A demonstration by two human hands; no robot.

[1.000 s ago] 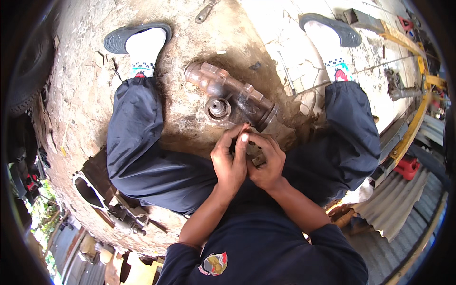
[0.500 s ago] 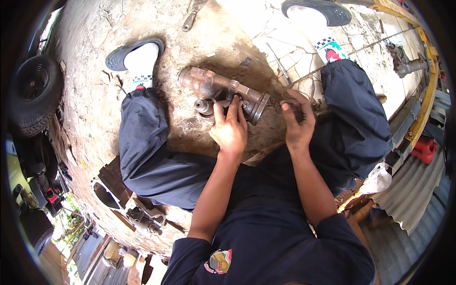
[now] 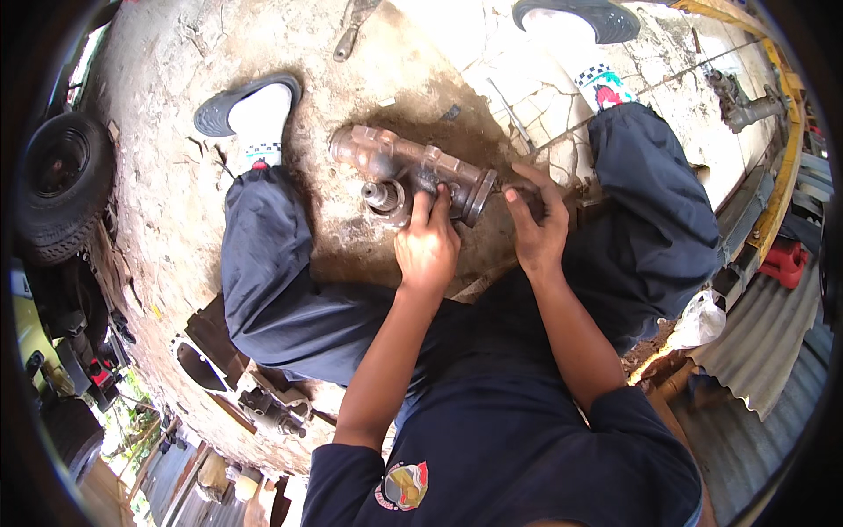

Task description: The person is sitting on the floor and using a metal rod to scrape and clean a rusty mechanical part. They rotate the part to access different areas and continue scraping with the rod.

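A rusty metal steering gearbox (image 3: 421, 167) lies on the ground between my legs, its long body slanting down to the right. A splined shaft (image 3: 381, 197) sticks out of its near left side. My left hand (image 3: 428, 250) is at the near side of the housing, with two fingertips pressed on its top beside a side opening; its thumb is hidden. By the flanged right end, my right hand (image 3: 540, 230) is curled, thumb facing fingers. A dark, round-looking piece (image 3: 529, 200) shows between them, shaded and hard to make out.
A scraper-like tool (image 3: 348, 39) and a thin metal rod (image 3: 511, 114) lie beyond the gearbox. Another metal part (image 3: 745, 107) sits at far right beside a yellow frame (image 3: 784, 167). Metal castings (image 3: 263, 400) lie behind my left leg; a tyre (image 3: 61, 189) is at far left.
My left fingers have drawn back toward me on the housing and now lie closer together. My right hand has moved left, nearer the flanged end, with the dark piece. The gearbox stays put.
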